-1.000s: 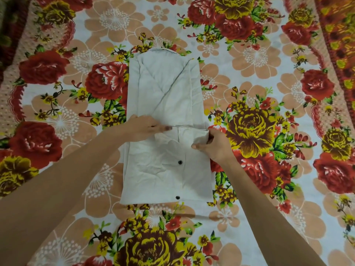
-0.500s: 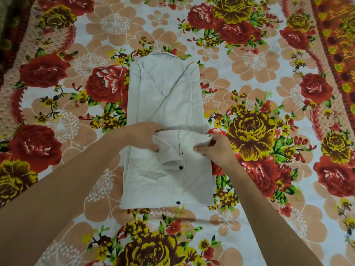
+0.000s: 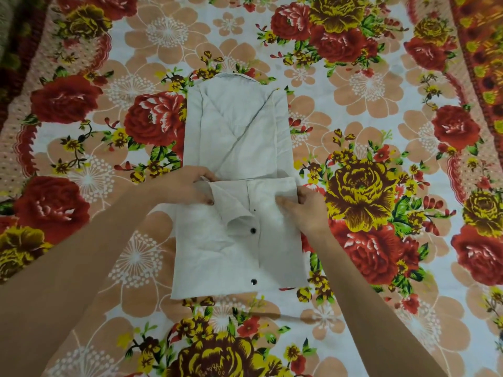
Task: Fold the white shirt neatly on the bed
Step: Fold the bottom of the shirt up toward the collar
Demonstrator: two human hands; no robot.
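The white shirt [image 3: 236, 137] lies as a narrow strip in the middle of the bed, collar at the far end. Its near part is folded up over itself, showing the placket with black buttons [image 3: 253, 230]. My left hand [image 3: 185, 186] grips the left corner of that folded edge, where a flap of cloth is turned back. My right hand [image 3: 304, 209] pinches the right corner of the same edge, thumb on top of the fabric.
The bed is covered by a floral sheet [image 3: 362, 186] with large red, yellow and peach flowers. A dark red patterned border [image 3: 484, 50] runs along the far right. Both my forearms reach in from the bottom corners.
My left hand went from lying flat on the fold line to gripping the left corner, and a flap of the placket has turned back there. The right hand kept its pinch.
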